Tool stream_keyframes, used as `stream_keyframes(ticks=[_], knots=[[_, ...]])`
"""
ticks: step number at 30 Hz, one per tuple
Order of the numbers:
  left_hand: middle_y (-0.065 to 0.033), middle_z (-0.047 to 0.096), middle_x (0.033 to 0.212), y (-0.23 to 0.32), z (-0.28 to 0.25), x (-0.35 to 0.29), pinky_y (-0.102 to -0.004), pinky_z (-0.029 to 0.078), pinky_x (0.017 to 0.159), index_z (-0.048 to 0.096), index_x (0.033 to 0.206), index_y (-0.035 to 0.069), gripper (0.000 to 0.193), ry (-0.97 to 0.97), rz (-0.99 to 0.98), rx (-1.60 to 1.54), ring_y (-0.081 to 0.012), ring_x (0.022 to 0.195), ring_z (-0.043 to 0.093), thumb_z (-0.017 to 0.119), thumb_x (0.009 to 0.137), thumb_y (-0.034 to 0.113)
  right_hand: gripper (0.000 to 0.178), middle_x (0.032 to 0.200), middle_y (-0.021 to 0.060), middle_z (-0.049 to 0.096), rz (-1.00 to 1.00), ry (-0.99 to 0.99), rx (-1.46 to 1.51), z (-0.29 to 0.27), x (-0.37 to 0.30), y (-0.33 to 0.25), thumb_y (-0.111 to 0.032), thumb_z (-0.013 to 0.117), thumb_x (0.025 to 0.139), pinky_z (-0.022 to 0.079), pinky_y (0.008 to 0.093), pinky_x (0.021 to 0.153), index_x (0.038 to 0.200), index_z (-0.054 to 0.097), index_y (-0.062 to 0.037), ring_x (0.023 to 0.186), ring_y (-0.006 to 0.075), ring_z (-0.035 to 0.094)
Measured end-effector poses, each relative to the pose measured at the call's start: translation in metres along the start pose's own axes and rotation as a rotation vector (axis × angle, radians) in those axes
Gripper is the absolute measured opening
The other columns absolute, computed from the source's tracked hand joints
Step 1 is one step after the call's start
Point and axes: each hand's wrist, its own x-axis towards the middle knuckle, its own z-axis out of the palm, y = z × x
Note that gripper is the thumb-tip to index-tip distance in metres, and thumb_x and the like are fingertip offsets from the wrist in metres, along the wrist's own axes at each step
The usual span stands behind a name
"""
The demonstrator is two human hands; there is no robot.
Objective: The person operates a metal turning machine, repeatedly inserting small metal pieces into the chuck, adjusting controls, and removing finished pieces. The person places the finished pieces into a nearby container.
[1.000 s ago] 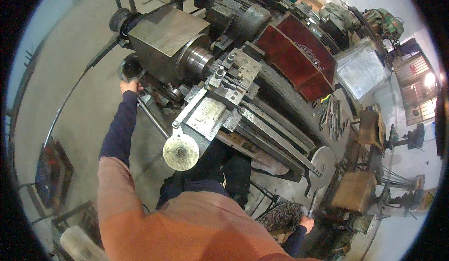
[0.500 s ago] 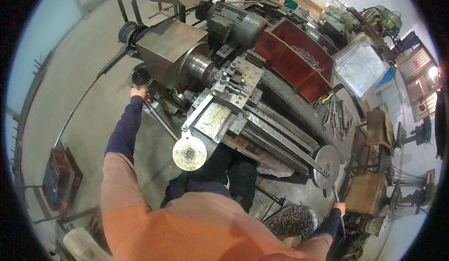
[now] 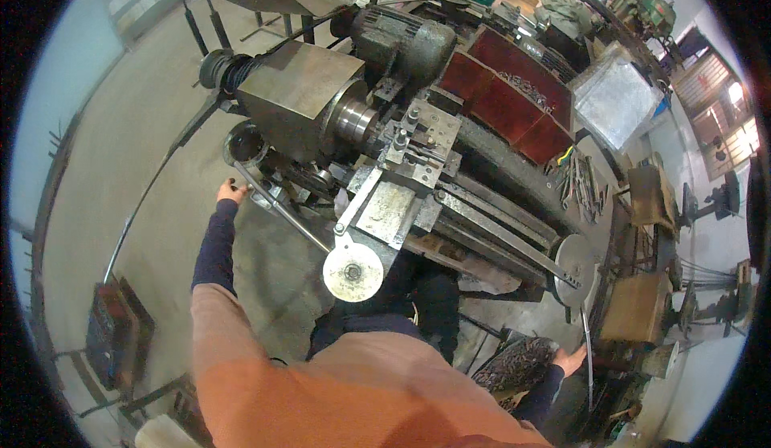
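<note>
Left hand (image 3: 230, 192) is out at arm's length on the lathe's (image 3: 401, 151) headstock end, fingers curled around a slim metal lever (image 3: 259, 191) just below the round pulley housing (image 3: 245, 144). Lever angles down-right toward the round handwheel (image 3: 352, 270) at the carriage front. Headstock box (image 3: 293, 99) and chuck (image 3: 353, 119) sit above, motor (image 3: 401, 42) behind. Right hand (image 3: 572, 360) is low at the tailstock end, fingers spread, touching a thin bent rod (image 3: 588, 352) beside a pile of dark swarf (image 3: 514, 364). Disc-shaped handwheel (image 3: 574, 259) sits just above it.
</note>
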Motion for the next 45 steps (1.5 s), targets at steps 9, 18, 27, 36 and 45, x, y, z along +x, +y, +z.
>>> stream_keyframes(ticks=[9,18,27,36,45], knots=[[-0.0180,0.062,0.097,0.055,0.048,-0.018,-0.0397,0.048,0.081,0.060,0.099,0.005,0.040,-0.260,-0.429,0.105,-0.0310,0.094,0.060,0.062,0.072,0.035,0.040,0.097,0.0181,0.063,-0.027,-0.313,0.200,-0.032,-0.008,-0.091,-0.012,0.063,0.059,0.044,0.0378,0.085,0.098,0.064,-0.0048,0.093,0.0333,0.058],[-0.0125,0.065,0.089,0.085,0.010,-0.019,-0.0388,0.049,0.079,0.065,0.094,0.009,0.033,-0.504,-0.133,0.398,-0.0285,0.088,0.062,0.063,0.070,0.033,0.035,0.089,0.0150,0.064,-0.445,-0.256,0.468,-0.073,0.067,-0.218,-0.009,0.058,0.058,0.045,0.0339,0.082,0.092,0.064,-0.0023,0.090,0.0279,0.061],[-0.0151,0.064,0.090,0.069,-0.095,-0.019,-0.0380,0.049,0.072,0.060,0.104,0.009,0.033,-0.245,0.123,0.130,-0.0286,0.082,0.062,0.060,0.077,0.029,0.039,0.090,0.0148,0.059,-1.327,-0.348,1.094,-0.155,0.051,-0.542,-0.014,0.063,0.055,0.046,0.0380,0.075,0.092,0.061,-0.0024,0.085,0.0316,0.055],[-0.0159,0.062,0.099,-0.047,-0.299,-0.040,-0.0410,0.046,0.077,0.057,0.107,0.010,0.046,0.145,-0.165,0.508,-0.0316,0.093,0.058,0.045,0.084,0.048,0.023,0.076,0.0118,0.065,-1.435,-0.462,0.328,-0.145,-0.031,-0.685,-0.024,0.061,0.055,0.044,0.0359,0.079,0.071,0.070,-0.0106,0.085,0.0289,0.058],[-0.0189,0.062,0.085,0.134,-0.247,-0.142,-0.0467,0.046,0.070,0.058,0.085,0.006,0.059,0.186,-0.376,0.470,-0.0375,0.082,0.060,0.036,0.083,0.060,0.025,0.076,0.0190,0.064,-1.391,-0.487,0.336,-0.149,-0.026,-0.685,-0.023,0.061,0.055,0.047,0.0360,0.077,0.067,0.066,-0.0018,0.076,0.0310,0.063]])
